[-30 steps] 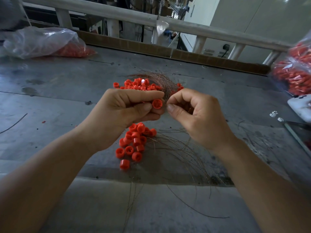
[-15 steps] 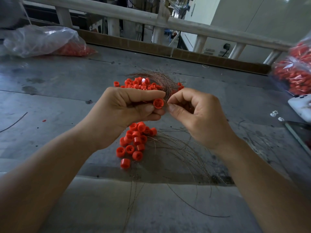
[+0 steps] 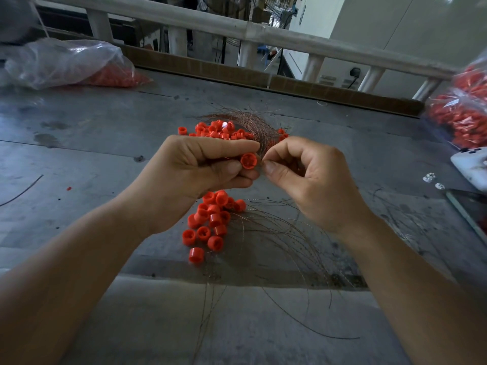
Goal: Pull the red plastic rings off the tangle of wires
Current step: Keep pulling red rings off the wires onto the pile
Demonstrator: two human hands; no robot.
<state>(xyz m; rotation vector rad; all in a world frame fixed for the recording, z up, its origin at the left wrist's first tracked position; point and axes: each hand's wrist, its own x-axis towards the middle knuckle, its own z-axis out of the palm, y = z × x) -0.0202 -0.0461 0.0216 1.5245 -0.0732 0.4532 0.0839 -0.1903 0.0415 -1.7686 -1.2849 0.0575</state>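
Holding a red ring (image 3: 248, 160) above the desk (image 3: 79, 154).
Gripping it in curled left hand (image 3: 200, 167); pinching a strand of the wire tangle (image 3: 253, 123) with right hand (image 3: 311, 180), just beside.

- Single red plastic ring (image 3: 248, 161): bright orange-red, with a darker red hollow.
- Near heap of short red plastic rings (image 3: 210, 222): the same plain orange-red, unpatterned, hollows darker.
- Far heap of red plastic rings (image 3: 216, 130): orange-red; one carries a white glint.
- Tangle of thin copper-brown wires (image 3: 253, 125): reddish copper.
- Loose thin wire strands (image 3: 290, 233): dull brown to dark grey.
- Flat grey metal tabletop (image 3: 105, 122): mid-grey, mottled with dark spots and stains.
- Crumpled clear plastic bag on the person's left (image 3: 60, 61): colourless with a whitish sheen, orange-red showing through.
- Clear plastic bag on the person's right (image 3: 461, 109): colourless, red within.
- Round painted railing (image 3: 210, 22): off-white.
- Flat board strip along the tabletop's far edge (image 3: 329, 89): brown.
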